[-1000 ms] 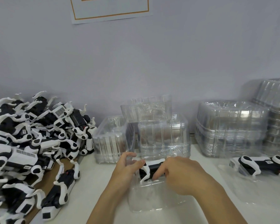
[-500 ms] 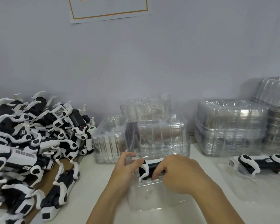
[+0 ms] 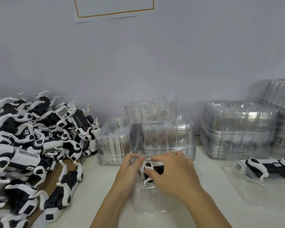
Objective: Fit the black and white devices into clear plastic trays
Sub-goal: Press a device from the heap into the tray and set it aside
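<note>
A black and white device lies in the far half of a clear plastic tray in front of me. My right hand covers most of the device and presses on it from above. My left hand grips the tray's left wall beside the device, thumb and fingers pinched on the rim. A second device sits in another clear tray at the right. A large pile of loose devices fills the left side.
Stacks of clear trays stand behind my hands, with taller stacks at the right against the wall. A brown board lies under the pile. A single device lies at the pile's near edge.
My right hand has shifted slightly over the device, pushing it further down into the tray. My left hand keeps its hold on the tray's left wall.
</note>
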Demonstrator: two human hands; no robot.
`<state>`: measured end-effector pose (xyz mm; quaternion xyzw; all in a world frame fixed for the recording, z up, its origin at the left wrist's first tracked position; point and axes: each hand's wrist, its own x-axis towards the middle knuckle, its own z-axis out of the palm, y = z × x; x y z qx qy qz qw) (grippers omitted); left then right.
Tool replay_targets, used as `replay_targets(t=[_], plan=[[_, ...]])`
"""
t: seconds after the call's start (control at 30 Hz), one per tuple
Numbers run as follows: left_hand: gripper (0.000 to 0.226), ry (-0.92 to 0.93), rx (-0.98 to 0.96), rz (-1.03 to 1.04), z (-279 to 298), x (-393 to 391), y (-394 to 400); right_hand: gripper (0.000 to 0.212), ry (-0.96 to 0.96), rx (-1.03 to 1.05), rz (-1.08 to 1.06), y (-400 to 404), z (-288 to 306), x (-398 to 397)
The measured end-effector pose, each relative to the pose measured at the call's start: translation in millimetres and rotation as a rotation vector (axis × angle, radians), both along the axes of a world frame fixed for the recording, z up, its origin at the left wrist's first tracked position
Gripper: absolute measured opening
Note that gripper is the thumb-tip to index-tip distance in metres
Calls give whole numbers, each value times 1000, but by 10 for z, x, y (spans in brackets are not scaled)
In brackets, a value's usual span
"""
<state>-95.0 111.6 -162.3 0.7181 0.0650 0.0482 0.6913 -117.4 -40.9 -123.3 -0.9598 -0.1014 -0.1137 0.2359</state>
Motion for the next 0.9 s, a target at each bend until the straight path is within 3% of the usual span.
replay_targets(t=[0.3,0.53,0.67,0.9], plan=[[6,4,-19,5,4,-8,-19,14,57,-47,74,-13,32,8],[3,-13,10,-36,-13,-7,-7,20,92,-48,114,-50,57,12],[19,0,16,-69,-3,-16,22,27,33,-38,143,-48,57,10],[24,-10,25,-49,-14,38,-3,29,89,298,117,-292,226,59]])
